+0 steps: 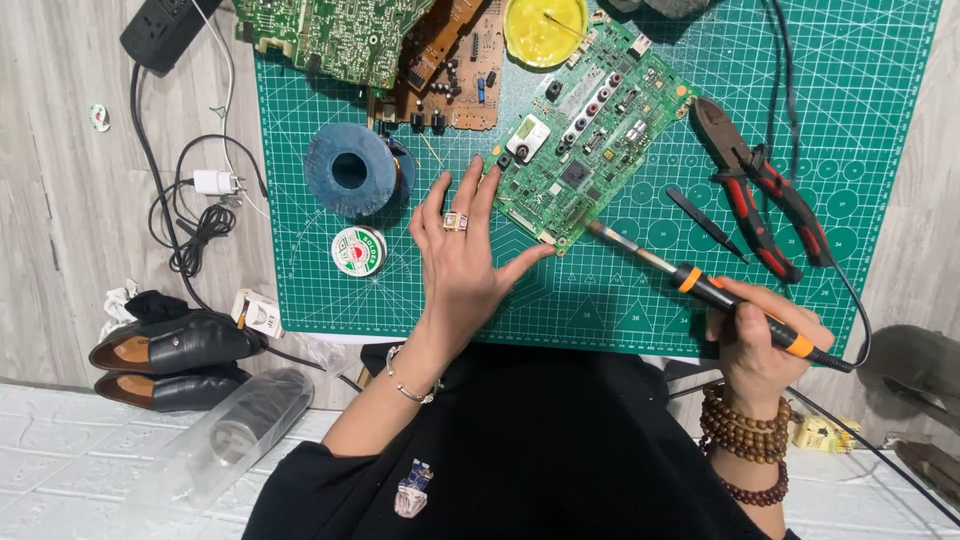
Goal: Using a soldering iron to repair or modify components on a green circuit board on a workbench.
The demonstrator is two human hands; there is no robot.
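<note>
Green mat (600, 300): pliers (760, 190), tweezers (705, 222) beside iron (700, 285) w/ board (590, 135)

Round green-and-white label on solder spool (359, 250); small white box (259, 313) beside mat

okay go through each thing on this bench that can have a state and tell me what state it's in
Left hand: open, fingers steadying the green circuit board.
Right hand: shut on soldering iron, tip near the board's edge.
Red pliers: jaws shut, lying flat.
Flux tin: lid off.
Solder spool: lying flat.
</note>
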